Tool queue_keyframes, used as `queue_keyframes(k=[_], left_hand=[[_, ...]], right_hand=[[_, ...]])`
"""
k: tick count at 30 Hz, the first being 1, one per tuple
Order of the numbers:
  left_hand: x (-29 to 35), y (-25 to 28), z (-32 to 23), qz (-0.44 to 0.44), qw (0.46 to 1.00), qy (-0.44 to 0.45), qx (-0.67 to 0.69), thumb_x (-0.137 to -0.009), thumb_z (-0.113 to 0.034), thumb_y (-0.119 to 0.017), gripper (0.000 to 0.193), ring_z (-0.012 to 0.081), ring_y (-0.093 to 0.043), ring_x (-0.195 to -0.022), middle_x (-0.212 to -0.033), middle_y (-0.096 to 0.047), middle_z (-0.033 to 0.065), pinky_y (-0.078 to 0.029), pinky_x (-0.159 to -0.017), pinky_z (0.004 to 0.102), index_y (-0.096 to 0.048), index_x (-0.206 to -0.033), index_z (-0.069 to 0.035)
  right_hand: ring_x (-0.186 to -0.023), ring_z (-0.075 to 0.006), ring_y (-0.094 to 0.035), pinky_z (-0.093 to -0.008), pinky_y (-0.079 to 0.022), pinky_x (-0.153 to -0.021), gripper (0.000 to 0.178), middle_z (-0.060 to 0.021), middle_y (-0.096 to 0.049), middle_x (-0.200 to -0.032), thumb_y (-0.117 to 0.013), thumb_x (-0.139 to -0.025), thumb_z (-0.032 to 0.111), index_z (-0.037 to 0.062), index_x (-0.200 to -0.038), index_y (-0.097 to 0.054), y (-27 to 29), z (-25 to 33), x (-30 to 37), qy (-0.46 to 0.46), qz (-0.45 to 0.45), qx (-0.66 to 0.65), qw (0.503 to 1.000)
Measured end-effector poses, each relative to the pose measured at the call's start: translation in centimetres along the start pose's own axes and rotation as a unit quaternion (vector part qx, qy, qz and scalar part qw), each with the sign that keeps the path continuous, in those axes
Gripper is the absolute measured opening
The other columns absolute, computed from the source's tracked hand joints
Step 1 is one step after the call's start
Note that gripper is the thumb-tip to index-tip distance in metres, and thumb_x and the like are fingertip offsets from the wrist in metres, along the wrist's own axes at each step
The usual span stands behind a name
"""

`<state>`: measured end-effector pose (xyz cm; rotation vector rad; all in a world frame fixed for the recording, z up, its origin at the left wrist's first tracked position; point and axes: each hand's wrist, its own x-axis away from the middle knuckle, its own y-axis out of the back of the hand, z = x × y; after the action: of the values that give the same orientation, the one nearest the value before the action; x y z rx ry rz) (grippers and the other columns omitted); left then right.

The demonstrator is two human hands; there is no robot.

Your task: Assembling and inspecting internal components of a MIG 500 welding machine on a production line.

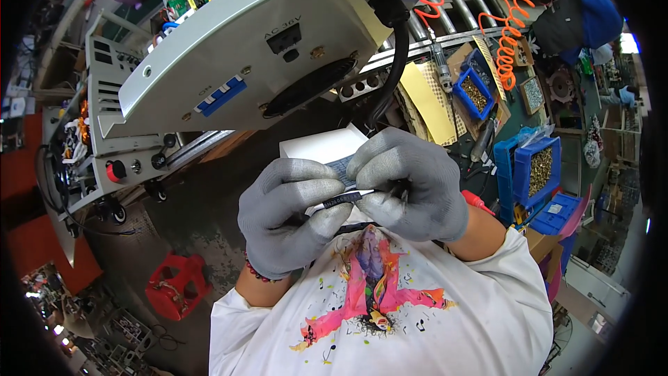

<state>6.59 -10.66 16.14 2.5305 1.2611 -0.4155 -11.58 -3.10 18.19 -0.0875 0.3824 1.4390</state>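
Observation:
Both my hands wear grey knit gloves and meet close to my chest. My left hand and my right hand pinch a thin dark strip label between their fingertips, with a small sheet of labels behind it. A white box stands just beyond the hands. Above them a grey metal machine casing lies tilted, showing its rear panel with a blue connector, a socket and a black power cable.
A second grey unit with a red knob stands at the left. Blue bins of brass screws sit at the right under an orange coiled hose. A red plastic stool is on the floor at lower left. A person in blue works at the far right.

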Motion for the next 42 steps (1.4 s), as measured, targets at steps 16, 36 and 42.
queue_keyframes(k=[16,36,42], left_hand=[[-1.0,0.4,-1.5,-0.04,0.977,-0.069,-0.197,-0.072,-0.01,-0.078,0.017,0.021,-0.067,-0.068,-0.08,-0.066,0.0119,-0.053,-0.058,0.0278,-0.07,-0.086,-0.006],[-0.8,0.1,-1.7,-0.02,0.989,-0.007,-0.145,-0.074,-0.012,-0.076,0.016,0.0204,-0.067,-0.067,-0.081,-0.067,0.0123,-0.051,-0.058,0.0276,-0.069,-0.085,-0.002],[-0.8,-0.2,-2.1,-0.007,0.986,0.022,-0.165,-0.074,-0.01,-0.077,0.017,0.0194,-0.063,-0.064,-0.08,-0.066,0.0122,-0.049,-0.057,0.0279,-0.068,-0.086,-0.002]], right_hand=[[-0.051,-0.0177,-0.049,-0.0276,-0.037,-0.042,0.037,-0.0043,-0.059,-0.074,-0.071,-0.062,0.014,0.0084,-0.098,-0.065,5.4,3.1,-1.6,0.179,0.102,0.411,0.888],[-0.053,-0.0115,-0.05,-0.025,-0.036,-0.039,0.028,0.0021,-0.055,-0.069,-0.069,-0.061,0.017,0.0116,-0.088,-0.067,5.5,3.2,-1.9,0.201,0.125,0.457,0.857],[-0.053,-0.0118,-0.051,-0.0256,-0.036,-0.039,0.025,0.0013,-0.055,-0.068,-0.068,-0.062,0.017,0.0112,-0.086,-0.066,5.5,3.1,-1.6,0.201,0.12,0.461,0.856]])
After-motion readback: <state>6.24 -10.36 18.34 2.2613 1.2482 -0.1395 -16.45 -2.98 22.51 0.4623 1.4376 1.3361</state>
